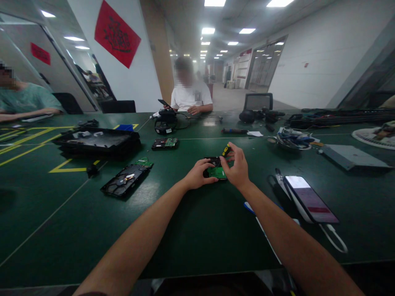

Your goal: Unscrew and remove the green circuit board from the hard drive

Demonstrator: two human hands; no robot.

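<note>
Left fingers [202, 165], half-spread, hold drive [217, 172] edges; right fingers [237, 153] pinch a yellow-black tool [226, 149]. Near surface [185, 234] edge: well apart from drive. Poster [117, 35] characters: unreadable.

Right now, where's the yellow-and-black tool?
In the head view, just right of centre: the yellow-and-black tool is held by the right hand, close to the green-boarded device that the left hand grips.

The tabletop [191, 230] looks glossy, the grey box [354, 157] matt metal.
</note>
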